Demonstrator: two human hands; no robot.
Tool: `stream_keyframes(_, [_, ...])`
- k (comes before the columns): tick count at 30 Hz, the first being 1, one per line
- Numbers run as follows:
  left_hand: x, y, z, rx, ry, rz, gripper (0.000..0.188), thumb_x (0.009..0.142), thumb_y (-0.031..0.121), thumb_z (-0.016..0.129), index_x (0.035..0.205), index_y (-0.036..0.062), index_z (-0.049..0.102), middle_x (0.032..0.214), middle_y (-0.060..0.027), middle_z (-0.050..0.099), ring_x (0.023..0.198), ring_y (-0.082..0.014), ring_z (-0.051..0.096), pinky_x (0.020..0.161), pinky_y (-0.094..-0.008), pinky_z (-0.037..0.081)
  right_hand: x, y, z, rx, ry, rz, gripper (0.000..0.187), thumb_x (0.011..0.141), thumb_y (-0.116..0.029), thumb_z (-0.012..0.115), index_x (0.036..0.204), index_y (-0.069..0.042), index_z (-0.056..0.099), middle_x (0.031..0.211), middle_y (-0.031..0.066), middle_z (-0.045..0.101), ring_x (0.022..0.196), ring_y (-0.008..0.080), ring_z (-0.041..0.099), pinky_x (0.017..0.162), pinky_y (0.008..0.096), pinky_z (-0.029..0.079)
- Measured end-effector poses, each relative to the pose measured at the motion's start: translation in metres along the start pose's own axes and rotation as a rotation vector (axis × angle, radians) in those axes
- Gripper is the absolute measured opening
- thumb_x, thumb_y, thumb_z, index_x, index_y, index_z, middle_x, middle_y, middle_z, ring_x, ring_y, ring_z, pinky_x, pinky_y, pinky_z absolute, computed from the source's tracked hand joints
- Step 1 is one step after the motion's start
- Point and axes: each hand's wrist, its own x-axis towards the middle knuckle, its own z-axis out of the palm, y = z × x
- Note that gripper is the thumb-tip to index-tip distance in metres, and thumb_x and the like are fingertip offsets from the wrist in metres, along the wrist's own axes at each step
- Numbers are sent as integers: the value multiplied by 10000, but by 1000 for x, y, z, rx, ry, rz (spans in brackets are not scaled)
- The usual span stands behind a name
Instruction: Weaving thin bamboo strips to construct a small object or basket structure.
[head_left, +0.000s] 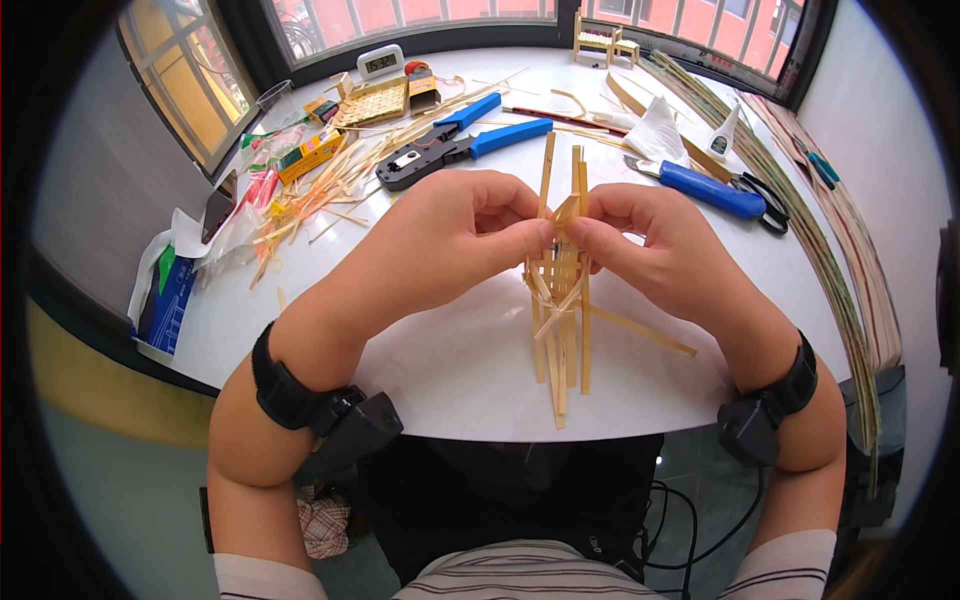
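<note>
A small woven piece of pale bamboo strips [560, 285] stands at the middle of the white table, with long loose strip ends running toward me and away. My left hand [490, 222] pinches its upper part between thumb and fingers. From the other side my right hand [630, 222] pinches the same piece, thumb tip close to the left thumb. Between the two thumbs a strip is bent up at an angle. One strip sticks out low to the right. The fingertips partly hide the weave behind them.
Beyond my left hand lie blue-handled crimping pliers [455, 148], loose bamboo strips [335, 185] and a woven tray [375, 104]. A blue-handled cutter [712, 190], black scissors [768, 203], a glue bottle [722, 135] and long strips [800, 215] lie right. A digital clock [381, 62] stands at the back.
</note>
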Motion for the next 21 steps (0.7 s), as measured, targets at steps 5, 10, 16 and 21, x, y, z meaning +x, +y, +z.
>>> stream_keyframes(5, [-1, 3, 0, 29, 2, -23, 239, 1009, 190, 703, 1085, -36, 714, 914, -26, 720, 812, -65, 648, 753, -223, 544, 0, -2, 0, -18, -14, 9, 322, 994, -292, 664, 933, 17, 733, 826, 123, 725, 809, 195, 702, 759, 331, 538])
stream_keyframes(10, [0, 2, -1, 53, -20, -18, 262, 1012, 209, 702, 1102, -37, 716, 930, -29, 723, 831, -66, 650, 763, -227, 538, -1, -1, 0, -40, -7, 8, 322, 985, -295, 662, 935, 14, 739, 814, 120, 722, 796, 200, 701, 753, 339, 536])
stream_keyframes(16, [1, -4, -2, -39, 1, 5, 313, 1053, 245, 654, 1168, -40, 713, 976, -30, 720, 878, -75, 648, 801, -236, 538, 2, 0, -1, 23, 8, 27, 322, 1010, -270, 634, 980, 33, 735, 817, 109, 734, 772, 165, 696, 744, 323, 552])
stream_keyframes(21, [0, -1, -5, -11, 6, 25, 349, 1069, 273, 630, 1210, -38, 703, 979, -29, 722, 874, -77, 650, 800, -242, 541, 3, 1, 0, 104, -6, 31, 316, 1035, -247, 619, 1010, 49, 728, 840, 88, 738, 774, 132, 685, 736, 293, 557])
